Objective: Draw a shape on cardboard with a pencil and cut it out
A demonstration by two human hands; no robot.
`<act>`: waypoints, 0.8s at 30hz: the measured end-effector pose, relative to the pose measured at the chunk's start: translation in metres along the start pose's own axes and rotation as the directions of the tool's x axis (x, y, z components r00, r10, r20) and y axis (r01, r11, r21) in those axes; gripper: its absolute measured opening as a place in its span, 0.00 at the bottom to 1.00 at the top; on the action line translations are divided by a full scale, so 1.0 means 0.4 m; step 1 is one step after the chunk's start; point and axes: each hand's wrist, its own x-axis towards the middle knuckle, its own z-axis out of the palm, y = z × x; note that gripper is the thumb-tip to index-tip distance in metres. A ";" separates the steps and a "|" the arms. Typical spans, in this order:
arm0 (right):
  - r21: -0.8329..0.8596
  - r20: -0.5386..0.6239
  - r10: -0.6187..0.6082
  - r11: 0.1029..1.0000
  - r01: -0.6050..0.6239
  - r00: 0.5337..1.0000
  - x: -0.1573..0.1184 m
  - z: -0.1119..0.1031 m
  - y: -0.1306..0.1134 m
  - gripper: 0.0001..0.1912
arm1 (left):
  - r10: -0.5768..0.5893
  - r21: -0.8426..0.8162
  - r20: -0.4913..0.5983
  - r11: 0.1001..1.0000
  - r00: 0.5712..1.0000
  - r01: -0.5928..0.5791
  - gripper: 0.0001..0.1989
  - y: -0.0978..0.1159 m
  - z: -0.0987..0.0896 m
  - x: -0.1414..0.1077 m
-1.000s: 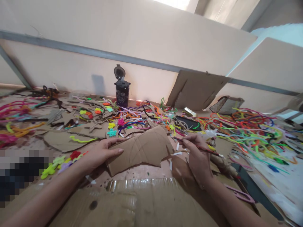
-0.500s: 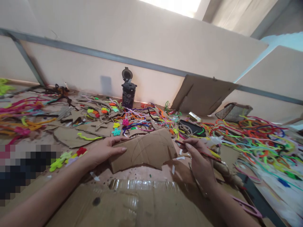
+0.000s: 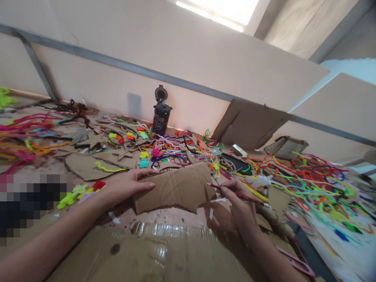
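A torn piece of cardboard (image 3: 179,190) with curved pencil lines on its face is tilted up in front of me. Its left end is gripped by my left hand (image 3: 138,186), thumb on the near face and fingers behind. My right hand (image 3: 239,199) is closed around a thin dark pencil (image 3: 217,186), its pale tip at the cardboard's right part, by the drawn curve. Whether the tip touches the surface I cannot tell. Below lies a larger cardboard sheet (image 3: 141,250) with shiny clear tape along its upper edge.
Fuzzy pipe cleaners (image 3: 317,176) are heaped on the right. A dark bottle (image 3: 161,117) with its lid raised stands by the wall. Several fuzzy flowers (image 3: 143,163) and cardboard scraps (image 3: 85,166) cover the left and middle. Pink-handled scissors (image 3: 296,261) lie at lower right.
My right hand has moved left, bringing the pencil's tip to the right part of the cardboard. My left hand keeps its hold. The camera view has shifted slightly.
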 end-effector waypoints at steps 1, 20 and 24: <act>-0.018 0.002 -0.007 1.000 0.007 1.000 0.000 0.000 -0.001 0.07 | -0.002 0.001 0.002 1.000 1.000 0.002 0.29 0.000 0.000 0.001; -0.088 0.018 -0.028 0.996 0.029 0.999 0.003 -0.004 0.012 0.08 | 0.020 -0.015 0.051 1.000 0.998 -0.019 0.29 -0.016 -0.006 0.012; -0.105 0.016 -0.050 0.993 0.052 0.999 0.001 0.000 0.006 0.08 | 0.000 0.000 0.081 1.000 0.997 0.000 0.33 -0.022 -0.011 0.013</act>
